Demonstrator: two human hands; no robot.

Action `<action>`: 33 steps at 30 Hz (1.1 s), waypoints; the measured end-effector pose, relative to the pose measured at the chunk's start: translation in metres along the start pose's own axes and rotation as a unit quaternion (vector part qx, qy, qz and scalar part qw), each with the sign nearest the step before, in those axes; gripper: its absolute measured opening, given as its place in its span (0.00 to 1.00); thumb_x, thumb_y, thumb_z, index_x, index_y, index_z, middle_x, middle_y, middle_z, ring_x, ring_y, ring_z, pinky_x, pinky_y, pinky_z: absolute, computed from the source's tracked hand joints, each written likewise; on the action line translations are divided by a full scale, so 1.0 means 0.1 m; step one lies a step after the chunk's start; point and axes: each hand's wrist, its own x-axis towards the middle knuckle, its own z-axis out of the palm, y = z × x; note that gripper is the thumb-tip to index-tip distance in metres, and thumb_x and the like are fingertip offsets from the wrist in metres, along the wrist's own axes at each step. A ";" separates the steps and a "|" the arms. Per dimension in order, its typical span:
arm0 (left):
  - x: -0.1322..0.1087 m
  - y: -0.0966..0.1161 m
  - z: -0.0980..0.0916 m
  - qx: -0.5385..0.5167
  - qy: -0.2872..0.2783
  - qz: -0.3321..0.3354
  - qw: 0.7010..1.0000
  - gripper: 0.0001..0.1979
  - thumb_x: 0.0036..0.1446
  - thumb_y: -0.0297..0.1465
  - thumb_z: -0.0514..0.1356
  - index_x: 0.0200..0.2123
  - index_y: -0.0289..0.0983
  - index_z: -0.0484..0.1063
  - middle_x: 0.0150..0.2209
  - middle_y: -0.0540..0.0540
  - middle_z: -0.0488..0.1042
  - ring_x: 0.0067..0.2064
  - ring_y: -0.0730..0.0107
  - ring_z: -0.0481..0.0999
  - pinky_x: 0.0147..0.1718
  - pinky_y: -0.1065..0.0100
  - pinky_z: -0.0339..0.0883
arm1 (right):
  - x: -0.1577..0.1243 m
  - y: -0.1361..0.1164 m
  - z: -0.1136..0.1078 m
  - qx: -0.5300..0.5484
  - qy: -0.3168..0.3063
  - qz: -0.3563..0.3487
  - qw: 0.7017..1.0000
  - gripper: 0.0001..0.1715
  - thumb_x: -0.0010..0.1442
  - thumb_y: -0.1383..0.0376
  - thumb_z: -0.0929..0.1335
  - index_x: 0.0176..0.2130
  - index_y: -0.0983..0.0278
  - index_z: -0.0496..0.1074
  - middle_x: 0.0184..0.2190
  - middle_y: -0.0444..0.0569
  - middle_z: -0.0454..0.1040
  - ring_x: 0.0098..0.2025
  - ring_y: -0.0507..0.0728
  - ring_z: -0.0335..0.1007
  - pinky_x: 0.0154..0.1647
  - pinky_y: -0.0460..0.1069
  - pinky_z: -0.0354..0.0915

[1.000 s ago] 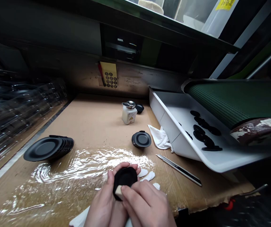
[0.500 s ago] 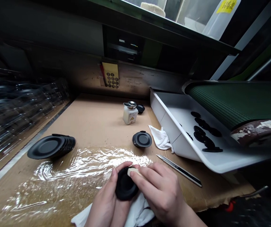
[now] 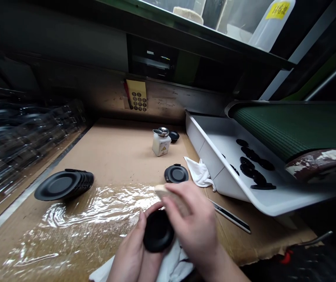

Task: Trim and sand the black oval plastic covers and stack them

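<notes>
1. Two hands work close together above the bench. The left hand (image 3: 132,250) clenches a black disc (image 3: 158,231), curled around it just above a white rag (image 3: 173,268). The right hand (image 3: 194,221) pinches a pale block (image 3: 170,199), which is lifted clear of the disc.
2. The disc looks smooth, so a loose hold could let it slip onto the rag or the shiny plastic sheet (image 3: 82,213).
3. The right hand is near a knife (image 3: 232,217), and a careless swing that way could nick a finger.
4. A bottle (image 3: 160,145) with a warning label could tip if knocked and spill any liquid inside.
5. A white tray (image 3: 211,137) holds several black discs (image 3: 248,166), and a second rag (image 3: 199,172) lies against its side.
</notes>
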 end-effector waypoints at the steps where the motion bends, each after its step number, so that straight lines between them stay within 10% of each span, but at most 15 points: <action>1: 0.00 0.01 0.00 0.012 -0.005 -0.001 1.000 0.17 0.58 0.36 0.51 0.47 0.34 0.68 0.43 0.39 0.77 0.50 0.56 0.71 0.52 0.54 0.60 | 0.01 0.05 -0.10 -0.002 0.012 0.010 1.000 0.10 0.56 0.71 0.65 0.40 0.63 0.69 0.34 0.46 0.71 0.37 0.51 0.67 0.39 0.45 0.65; 7: -0.05 0.06 0.10 0.139 0.031 0.046 0.989 0.22 0.57 0.34 0.52 0.52 0.26 0.59 0.43 0.23 0.74 0.48 0.48 0.72 0.50 0.49 0.61 | -0.22 0.49 -0.52 -0.161 -0.022 -0.001 0.987 0.12 0.57 0.71 0.65 0.42 0.61 0.68 0.35 0.45 0.72 0.38 0.52 0.66 0.42 0.48 0.63; 14: -0.08 0.04 0.13 0.158 0.033 0.053 0.986 0.21 0.58 0.35 0.51 0.49 0.27 0.61 0.43 0.24 0.75 0.47 0.46 0.72 0.51 0.46 0.60 | -0.46 0.69 -0.46 -0.181 -0.061 0.014 0.982 0.10 0.58 0.70 0.64 0.41 0.61 0.68 0.34 0.45 0.71 0.37 0.53 0.65 0.40 0.50 0.63; 33: 0.00 0.04 -0.09 0.040 -0.069 -0.031 0.996 0.24 0.55 0.43 0.52 0.44 0.31 0.72 0.43 0.34 0.77 0.52 0.48 0.69 0.56 0.49 0.52 | -0.34 0.35 -0.32 -0.072 -0.106 -0.032 0.991 0.11 0.57 0.70 0.64 0.42 0.61 0.67 0.37 0.49 0.69 0.39 0.56 0.65 0.38 0.51 0.65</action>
